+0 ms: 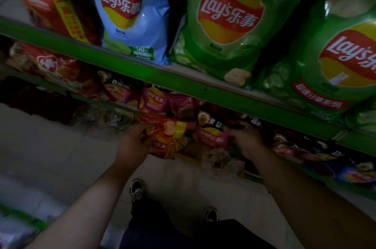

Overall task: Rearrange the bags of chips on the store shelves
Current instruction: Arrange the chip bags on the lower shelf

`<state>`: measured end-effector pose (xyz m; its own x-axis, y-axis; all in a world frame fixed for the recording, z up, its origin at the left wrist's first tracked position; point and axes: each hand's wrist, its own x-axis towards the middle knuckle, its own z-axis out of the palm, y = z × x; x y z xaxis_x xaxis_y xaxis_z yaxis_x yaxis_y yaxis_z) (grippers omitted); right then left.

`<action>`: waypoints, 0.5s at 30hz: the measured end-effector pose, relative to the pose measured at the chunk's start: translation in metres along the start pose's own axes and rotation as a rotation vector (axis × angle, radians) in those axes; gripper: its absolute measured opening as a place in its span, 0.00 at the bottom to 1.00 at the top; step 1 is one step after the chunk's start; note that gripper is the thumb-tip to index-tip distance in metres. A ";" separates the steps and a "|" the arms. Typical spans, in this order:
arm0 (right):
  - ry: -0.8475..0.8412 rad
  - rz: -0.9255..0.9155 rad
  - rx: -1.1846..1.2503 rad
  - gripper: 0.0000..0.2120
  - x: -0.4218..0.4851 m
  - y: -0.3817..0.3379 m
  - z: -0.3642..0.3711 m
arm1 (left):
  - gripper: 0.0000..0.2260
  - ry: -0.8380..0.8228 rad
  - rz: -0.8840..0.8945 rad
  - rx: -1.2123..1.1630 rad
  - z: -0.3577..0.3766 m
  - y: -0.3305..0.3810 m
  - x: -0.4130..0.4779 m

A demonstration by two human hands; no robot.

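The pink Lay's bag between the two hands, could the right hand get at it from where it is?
Probably yes. The right hand rests right beside the pink bag, whose front faces out uncovered.

Green shelves [142, 69], chip bags [227, 18] on them

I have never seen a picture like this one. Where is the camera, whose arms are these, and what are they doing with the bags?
There is no machine here. The camera sits on a person's head and looks down, so you see their own two arms and shoes. The upper shelf carries big bags: a light blue bag and a green bag. On the lower shelf lie smaller bags. The left hand grips a red bag. The right hand reaches among the bags beside a pink bag; what it holds is too dark to tell.
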<state>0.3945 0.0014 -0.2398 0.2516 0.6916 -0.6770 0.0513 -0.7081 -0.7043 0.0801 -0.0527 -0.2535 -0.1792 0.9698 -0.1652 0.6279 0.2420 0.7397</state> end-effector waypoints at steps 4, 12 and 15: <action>-0.036 0.121 0.155 0.17 0.022 -0.018 0.032 | 0.15 0.035 0.019 -0.040 -0.006 -0.011 0.007; 0.125 0.096 0.272 0.11 0.047 -0.010 0.039 | 0.13 0.079 0.064 -0.066 -0.029 -0.021 0.007; 0.306 0.015 0.176 0.21 0.048 -0.002 0.043 | 0.13 0.108 0.072 -0.051 -0.038 -0.020 0.006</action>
<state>0.3652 0.0424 -0.2804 0.5306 0.5876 -0.6108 -0.1150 -0.6641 -0.7388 0.0375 -0.0532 -0.2444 -0.2177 0.9752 -0.0411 0.6036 0.1676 0.7795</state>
